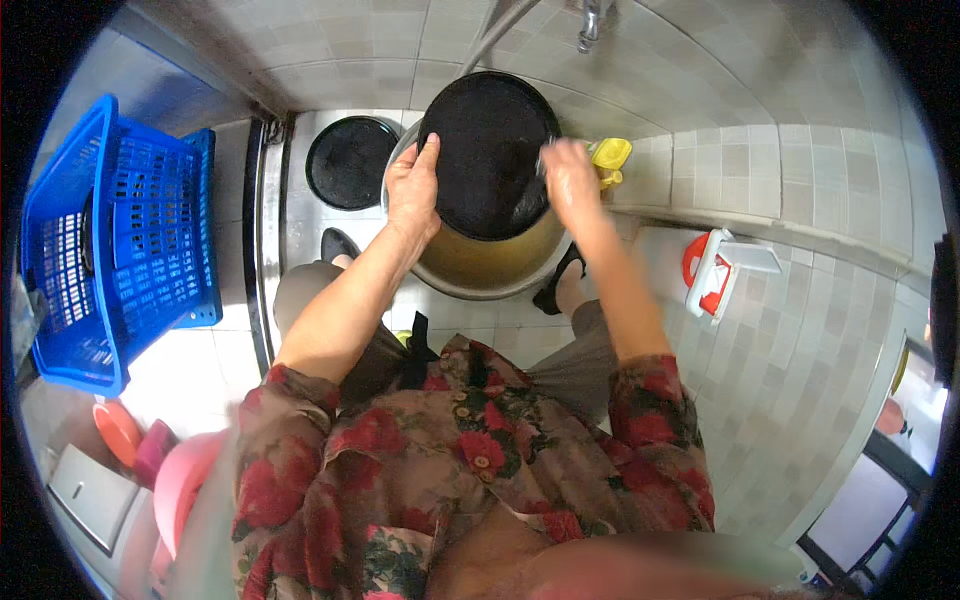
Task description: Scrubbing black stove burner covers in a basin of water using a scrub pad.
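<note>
My left hand [414,186] grips the left rim of a round black tray or pan [491,157], its thumb on the flat face. The black piece is held tilted over a large metal basin [480,266] that stands on the floor between my feet. At the right rim is my right hand [570,176], blurred, with its fingers curled round a small greyish thing, perhaps a scouring pad, against the edge. A second round black tray [352,163] lies on the tiled floor left of the basin.
A blue plastic basket [150,217] stands at the left beyond a metal door track [264,225]. Yellow plastic bottles [611,154] are by the tiled wall. Above are a metal tap [589,34] and a grey hose [499,34]. A red-and-white container [705,271] is at the right.
</note>
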The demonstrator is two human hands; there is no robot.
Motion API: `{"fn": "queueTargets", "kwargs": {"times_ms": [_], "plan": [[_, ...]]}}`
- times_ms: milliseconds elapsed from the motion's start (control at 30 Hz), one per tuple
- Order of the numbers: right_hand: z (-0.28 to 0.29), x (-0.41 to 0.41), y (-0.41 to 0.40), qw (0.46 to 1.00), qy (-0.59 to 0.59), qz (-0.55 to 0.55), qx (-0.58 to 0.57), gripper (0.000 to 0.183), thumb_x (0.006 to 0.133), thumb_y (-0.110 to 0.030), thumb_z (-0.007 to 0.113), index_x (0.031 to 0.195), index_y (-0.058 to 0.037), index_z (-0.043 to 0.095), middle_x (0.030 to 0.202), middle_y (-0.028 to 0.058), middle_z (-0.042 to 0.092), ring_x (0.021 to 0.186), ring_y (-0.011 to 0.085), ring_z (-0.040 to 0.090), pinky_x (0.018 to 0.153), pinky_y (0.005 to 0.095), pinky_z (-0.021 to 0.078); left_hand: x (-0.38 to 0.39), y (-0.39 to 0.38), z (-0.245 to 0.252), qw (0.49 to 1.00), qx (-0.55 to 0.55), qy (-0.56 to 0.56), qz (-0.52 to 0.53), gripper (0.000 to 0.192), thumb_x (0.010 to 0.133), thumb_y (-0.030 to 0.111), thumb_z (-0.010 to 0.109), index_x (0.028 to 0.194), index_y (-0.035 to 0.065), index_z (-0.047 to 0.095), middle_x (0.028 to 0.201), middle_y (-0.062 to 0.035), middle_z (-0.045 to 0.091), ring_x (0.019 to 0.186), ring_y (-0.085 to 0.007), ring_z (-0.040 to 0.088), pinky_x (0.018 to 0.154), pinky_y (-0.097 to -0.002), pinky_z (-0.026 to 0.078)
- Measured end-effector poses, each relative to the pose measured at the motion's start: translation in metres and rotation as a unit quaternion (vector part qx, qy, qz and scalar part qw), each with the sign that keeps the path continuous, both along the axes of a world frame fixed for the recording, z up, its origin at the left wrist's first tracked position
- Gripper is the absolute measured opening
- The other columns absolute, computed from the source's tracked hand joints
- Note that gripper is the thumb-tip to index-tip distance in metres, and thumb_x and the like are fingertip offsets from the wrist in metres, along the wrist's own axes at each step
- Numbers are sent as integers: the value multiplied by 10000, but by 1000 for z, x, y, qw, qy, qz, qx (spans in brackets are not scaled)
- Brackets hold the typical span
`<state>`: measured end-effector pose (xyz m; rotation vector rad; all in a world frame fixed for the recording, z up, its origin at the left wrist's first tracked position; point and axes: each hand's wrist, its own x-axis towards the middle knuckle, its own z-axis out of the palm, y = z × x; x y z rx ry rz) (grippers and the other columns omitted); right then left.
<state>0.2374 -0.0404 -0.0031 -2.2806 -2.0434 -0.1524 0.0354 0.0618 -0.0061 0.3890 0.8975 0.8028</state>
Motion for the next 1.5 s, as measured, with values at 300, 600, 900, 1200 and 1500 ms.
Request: {"fn": "queueTargets", "kwargs": {"times_ms": [300, 600, 900, 1200, 1500], "plan": [[-36, -38, -38, 828, 490, -138, 235, 236, 822, -38, 465, 980, -24, 639, 838, 45, 636, 720, 156, 599, 680, 269, 498, -1, 1, 8, 991, -118, 48, 42, 258, 945, 213, 533, 1117, 36, 607, 1073, -74, 644, 949, -205, 611, 857, -357, 488], [-44, -54, -60, 413, 792, -437, 101, 335, 842, -201, 590, 1136, -47, 543, 1049, 117, 585, 779, 290, 606, 600, 418, 532, -2, -15, -39, 994, -86, 68, 7, 325, 941, 253, 541, 1175, 28, 546, 1138, -90, 600, 1037, -198, 543, 896, -362, 443], [-182, -61, -82, 231, 824, -504, 119, 238, 759, -47, 608, 991, -70, 558, 875, 77, 590, 762, 223, 581, 541, 361, 469, 4, -25, -64, 933, 64, 321, -148, 613, 888, 180, 589, 1403, 16, 300, 1261, -143, 530, 1096, -207, 522, 922, -348, 437], [-288, -39, -125, 509, 694, -497, 112, 287, 760, -31, 593, 1033, 1, 511, 770, 89, 558, 637, 204, 559, 460, 341, 430, 3, -78, -17, 858, 127, 75, -492, 367, 904, 192, 570, 1226, 20, 531, 971, -81, 662, 796, -171, 632, 730, -284, 503], [-301, -45, -161, 893, 385, -201, -119, 445, 796, -76, 634, 1223, -49, 511, 1105, 140, 581, 1040, 344, 538, 814, 470, 461, -10, -79, 2, 778, 311, 164, -520, 334, 868, 228, 591, 1113, 0, 597, 932, -167, 674, 779, -260, 663, 730, -343, 512]]}}
